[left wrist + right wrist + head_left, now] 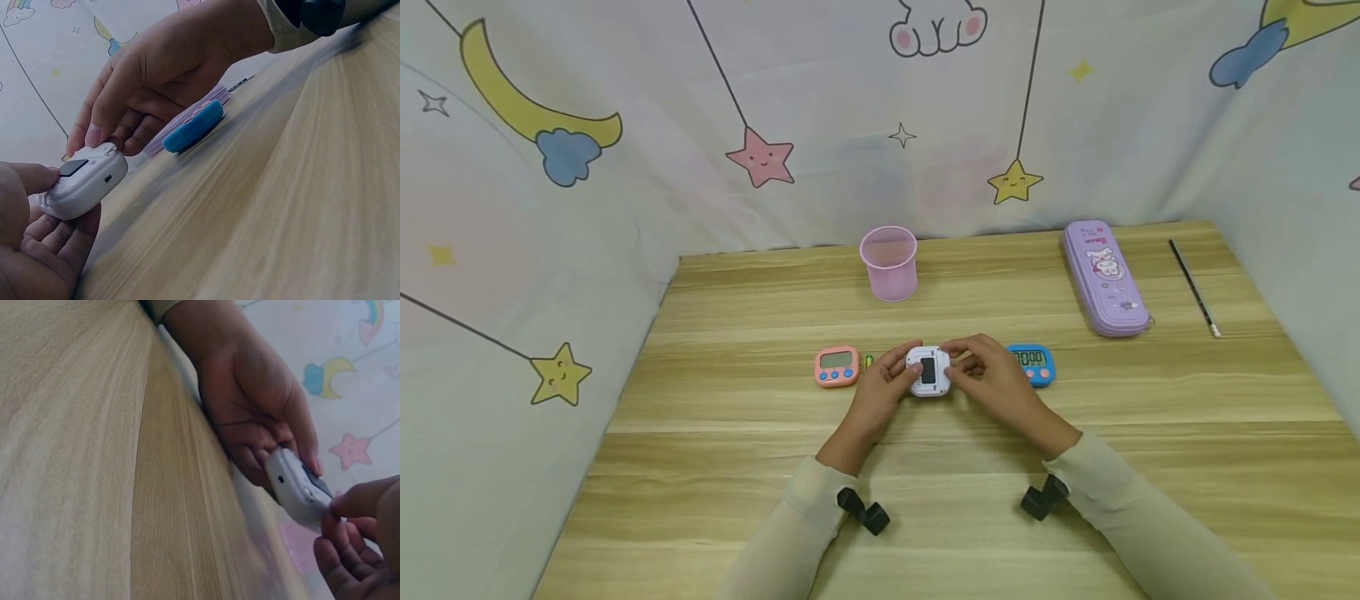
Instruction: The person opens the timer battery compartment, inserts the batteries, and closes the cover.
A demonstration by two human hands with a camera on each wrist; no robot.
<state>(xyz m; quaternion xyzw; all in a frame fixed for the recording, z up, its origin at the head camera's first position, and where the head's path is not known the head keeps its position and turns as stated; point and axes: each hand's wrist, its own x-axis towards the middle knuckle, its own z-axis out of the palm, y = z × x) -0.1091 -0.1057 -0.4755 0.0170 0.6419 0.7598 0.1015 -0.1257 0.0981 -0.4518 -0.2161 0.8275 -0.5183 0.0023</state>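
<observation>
A white timer [928,372] with a dark rectangle on its upward face is held between both hands, above the wooden table. My left hand [878,392] grips its left side, thumb on the upper face and fingers curled underneath. At the opposite edge, my right hand [1002,385] pinches the timer with thumb and fingertips. A small slot shows in the white timer's side [94,184] in the left wrist view. Beside the left hand lie a pink timer [837,367] and a small green battery [869,361], partly hidden. A blue timer [1034,365] lies just past the right hand, partly covered by it.
A pink cup [892,271] stands at the table's back. Towards the back right lie a purple pencil case [1107,279] and a dark pencil [1195,287]. Printed curtains [827,100] enclose the wooden table [955,517] at the back and sides.
</observation>
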